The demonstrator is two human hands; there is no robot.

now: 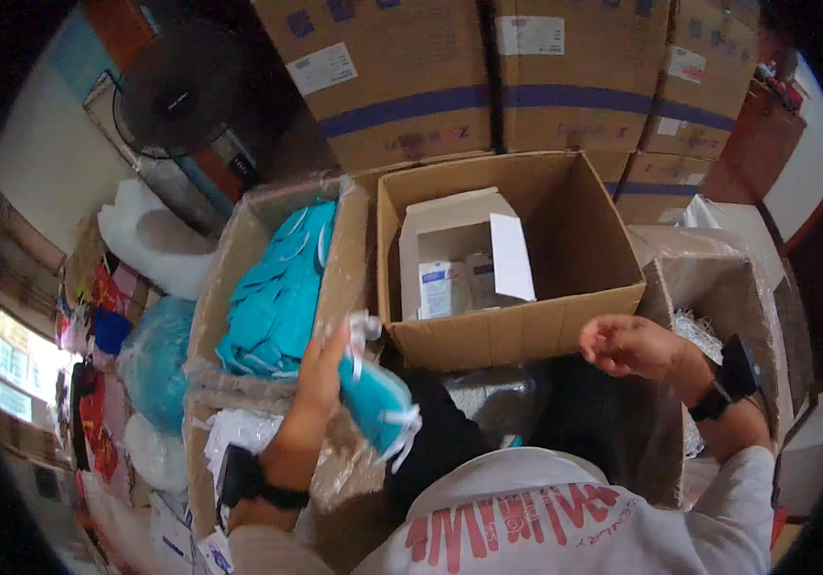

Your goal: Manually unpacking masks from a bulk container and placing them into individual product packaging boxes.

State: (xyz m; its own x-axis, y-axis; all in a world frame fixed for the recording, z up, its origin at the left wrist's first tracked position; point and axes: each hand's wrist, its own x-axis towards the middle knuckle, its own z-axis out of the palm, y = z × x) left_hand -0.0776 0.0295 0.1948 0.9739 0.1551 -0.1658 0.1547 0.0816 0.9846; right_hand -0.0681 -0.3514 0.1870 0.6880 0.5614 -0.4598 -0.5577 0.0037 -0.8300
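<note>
My left hand (323,376) is closed round a bundle of teal face masks (373,402) with white ear loops dangling at both ends. The bundle hangs in front of my body, beside a plastic-lined carton (202,316) heaped with loose teal masks (282,287). Nothing shows in my right hand (630,347), whose fingers are loosely curled with the thumb apart. It hovers by the near right corner of an open brown carton (517,331). Inside that carton stands an open white box (450,213) containing small white packs with blue print (442,287).
Right of me, a plastic-lined carton (660,287) holds white stringy loops (697,335). Tall taped cartons (579,96) form a wall behind. A black fan (181,91) stands at the far left, above plastic bags of teal and white material (157,350). White material (239,431) lies near my left forearm.
</note>
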